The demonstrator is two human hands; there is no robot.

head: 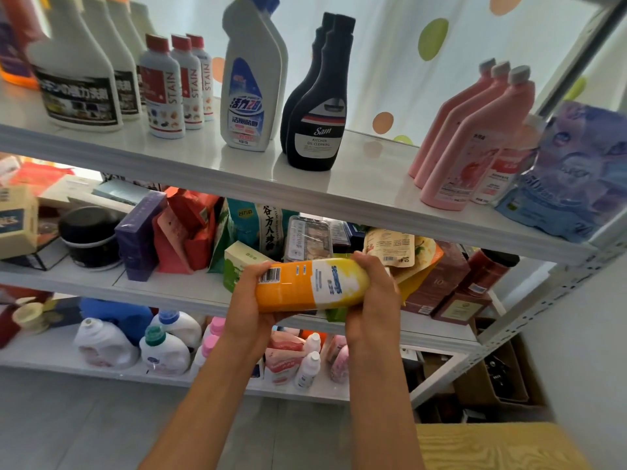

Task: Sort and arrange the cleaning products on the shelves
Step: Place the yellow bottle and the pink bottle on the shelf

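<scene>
An orange and yellow bottle [310,284] with a white label lies sideways in front of the middle shelf. My left hand [249,296] grips its barcode end and my right hand [371,290] grips its yellow end. On the top shelf [237,174] stand large white spray bottles [76,67], three red-capped stain remover bottles [163,89], two white toilet cleaner bottles [247,79], two black kitchen oil cleaning bottles [317,106], three pink bottles [475,144] and a blue-purple refill pouch [573,171].
The middle shelf [163,290] holds boxes, red bags, a black pot and food packets. White detergent jugs [166,347] and small pink and white bottles stand on the bottom shelf. Cardboard boxes [495,381] sit on the floor at right, and a yellow surface [492,446] is near me.
</scene>
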